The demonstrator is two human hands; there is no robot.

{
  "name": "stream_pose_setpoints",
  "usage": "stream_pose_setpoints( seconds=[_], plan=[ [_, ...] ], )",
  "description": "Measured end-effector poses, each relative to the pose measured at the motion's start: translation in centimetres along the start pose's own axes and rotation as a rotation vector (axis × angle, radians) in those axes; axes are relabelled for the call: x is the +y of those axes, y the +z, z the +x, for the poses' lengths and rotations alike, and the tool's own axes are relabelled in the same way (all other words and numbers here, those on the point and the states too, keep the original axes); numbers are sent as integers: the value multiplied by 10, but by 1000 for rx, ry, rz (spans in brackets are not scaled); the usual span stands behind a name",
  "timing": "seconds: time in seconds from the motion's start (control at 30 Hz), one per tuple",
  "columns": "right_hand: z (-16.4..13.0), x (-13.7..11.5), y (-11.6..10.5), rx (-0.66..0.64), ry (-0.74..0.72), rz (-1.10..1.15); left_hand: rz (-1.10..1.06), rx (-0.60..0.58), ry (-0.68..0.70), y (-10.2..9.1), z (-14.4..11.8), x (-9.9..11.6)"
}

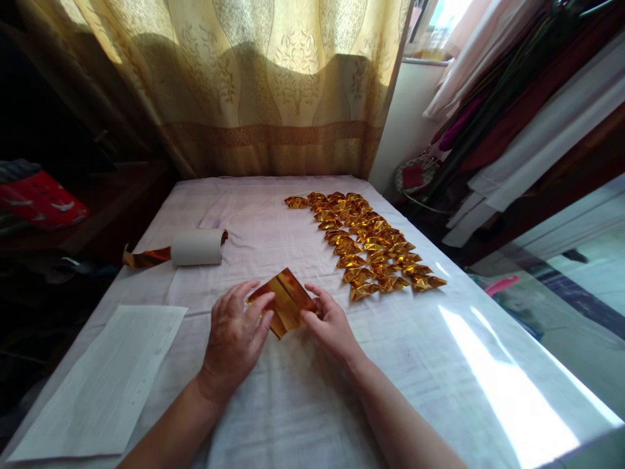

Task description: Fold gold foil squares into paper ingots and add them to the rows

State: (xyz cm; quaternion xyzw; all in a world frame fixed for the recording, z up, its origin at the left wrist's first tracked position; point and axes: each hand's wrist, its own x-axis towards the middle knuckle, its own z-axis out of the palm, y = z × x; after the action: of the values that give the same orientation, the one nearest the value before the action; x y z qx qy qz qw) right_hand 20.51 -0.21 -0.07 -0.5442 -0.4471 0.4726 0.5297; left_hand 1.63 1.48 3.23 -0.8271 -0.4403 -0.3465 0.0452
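A shiny gold foil sheet (286, 301), creased into folds, is held between my two hands above the white cloth. My left hand (237, 329) grips its left edge, with the thumb and fingers bent against the foil. On the opposite side, my right hand (329, 322) pinches the right corner between thumb and fingers. Several folded gold foil pieces (374, 244), pointed at the ends, lie in rows at the back right. A white roll (198, 247) rests on its side at the left, with a strip of coppery foil (149, 258) sticking out of it.
A white sheet of paper (107, 378) lies at the front left of the cloth-covered table (244, 208). Behind the table hangs a patterned yellow curtain (293, 85). Clothes (527, 130) hang at the right, and a red bag (43, 198) is at the far left.
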Motion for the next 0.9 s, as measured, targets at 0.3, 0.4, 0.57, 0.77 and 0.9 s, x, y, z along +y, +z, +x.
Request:
stream_pose_setpoints(
  seconds=[0.3,0.4,0.57,0.77,0.9],
  plan=[
    [-3,-14,3,-13,138,358,108,-120,126,11,0,41],
    [-5,-14,3,-58,107,346,112,-102,143,13,3,35],
    [-7,-19,-5,-149,50,280,102,-76,134,7,6,24],
    [-5,-9,-15,-250,-158,-3,101,-15,188,0,4,5],
    [-1,4,-17,-28,-471,-444,50,3,256,-3,4,-6]
  ],
)
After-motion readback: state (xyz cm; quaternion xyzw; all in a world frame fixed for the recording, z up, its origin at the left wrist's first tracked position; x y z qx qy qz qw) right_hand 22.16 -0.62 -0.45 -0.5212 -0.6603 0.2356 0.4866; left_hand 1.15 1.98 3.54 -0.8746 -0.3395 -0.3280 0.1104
